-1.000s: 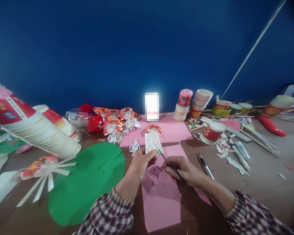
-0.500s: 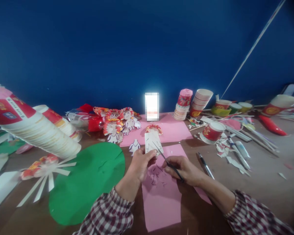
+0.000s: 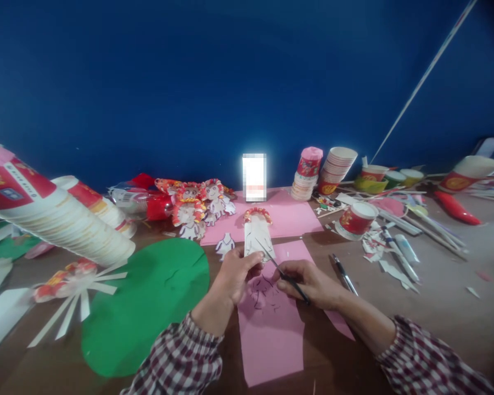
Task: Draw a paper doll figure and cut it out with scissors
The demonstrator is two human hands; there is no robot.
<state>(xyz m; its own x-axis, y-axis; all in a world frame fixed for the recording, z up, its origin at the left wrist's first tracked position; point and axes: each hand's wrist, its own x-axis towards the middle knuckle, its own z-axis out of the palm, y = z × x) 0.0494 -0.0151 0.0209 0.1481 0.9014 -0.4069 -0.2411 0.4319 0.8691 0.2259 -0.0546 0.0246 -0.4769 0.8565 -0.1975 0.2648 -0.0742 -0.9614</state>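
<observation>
My left hand (image 3: 239,274) pinches the lower edge of a white piece of paper (image 3: 257,236) that has dark lines drawn on it. Held in my right hand (image 3: 308,284), dark-handled scissors (image 3: 293,286) point up and left, their blades lying at the paper's lower right part. Just beyond the paper is a red and yellow curved trim (image 3: 258,214). Beneath both hands lies a pink sheet (image 3: 271,351) with small dark scraps or marks on it. A white cut-out with a purple outline (image 3: 224,247) rests left of the paper.
A green oval sheet (image 3: 148,312) and tilted stacked paper cups (image 3: 74,230) are on the left. Paper figures (image 3: 189,211) lie at the back. On the right are a pen (image 3: 344,275), a red paper cup (image 3: 356,220), paper scraps (image 3: 374,241) and a glue tube (image 3: 407,249).
Hardly anything differs. The view has shifted very slightly, and both hands keep their hold on the paper and the scissors.
</observation>
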